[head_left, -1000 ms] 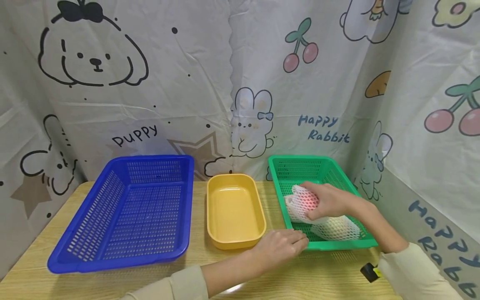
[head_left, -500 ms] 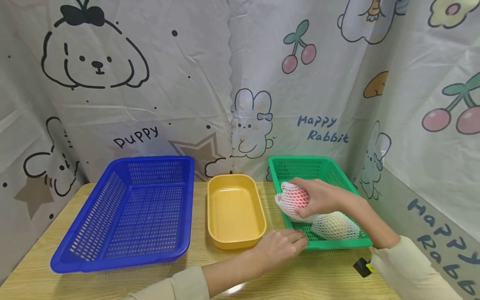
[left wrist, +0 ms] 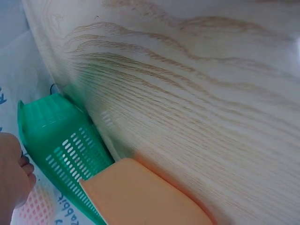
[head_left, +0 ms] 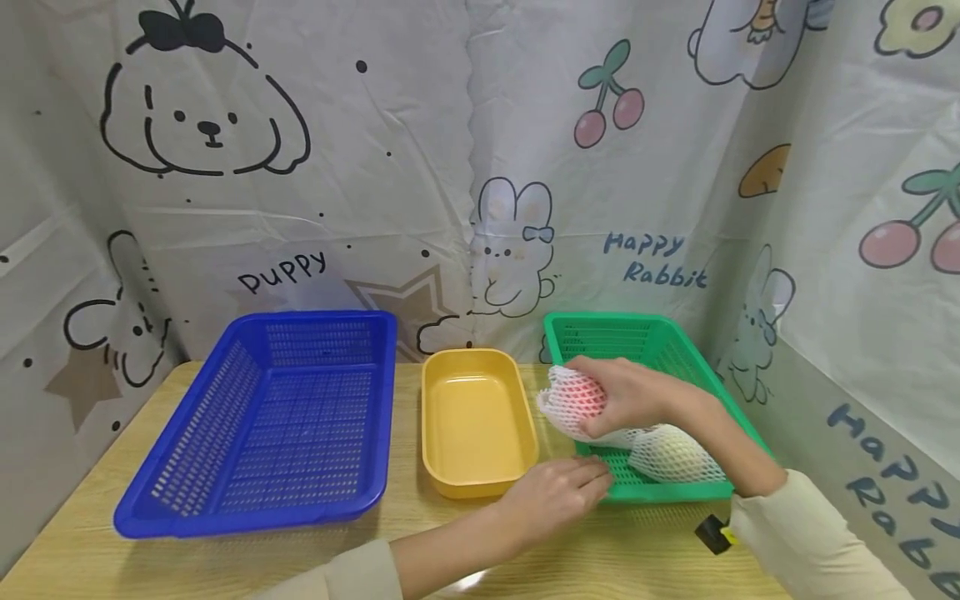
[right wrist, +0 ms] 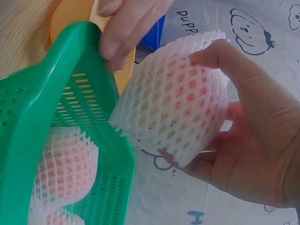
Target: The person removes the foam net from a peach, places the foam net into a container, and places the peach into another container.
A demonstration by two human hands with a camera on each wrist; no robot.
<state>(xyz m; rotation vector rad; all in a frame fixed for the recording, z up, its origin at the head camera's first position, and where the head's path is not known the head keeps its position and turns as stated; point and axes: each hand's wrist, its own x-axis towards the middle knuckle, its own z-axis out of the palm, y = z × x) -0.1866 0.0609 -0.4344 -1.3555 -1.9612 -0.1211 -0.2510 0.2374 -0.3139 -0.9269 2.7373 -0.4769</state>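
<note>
My right hand (head_left: 633,392) holds a round pink-and-yellow fruit (right wrist: 178,98) in a white foam net, thumb on one side and fingers on the other. In the head view the fruit overlaps the left rim of the green basket (head_left: 667,492). At the basket's near left corner, my left hand (head_left: 555,500) grips the rim with bent fingers; its thumb is partly hidden. Inside the basket lies a pale netted fruit (head_left: 671,454). A pinkish netted fruit (right wrist: 68,164) shows in the basket in the right wrist view, with part of another below it.
Left of the green basket stands a yellow tray (head_left: 480,483) with nothing in it. A large blue basket (head_left: 251,525), also bare inside, is farther left. A black object (head_left: 712,533) shows beside my right sleeve. Printed curtains (head_left: 420,167) enclose the wooden table (head_left: 420,533).
My right hand has carried the netted fruit leftward, from inside the green basket to over its left rim. My left hand stays at the basket's corner.
</note>
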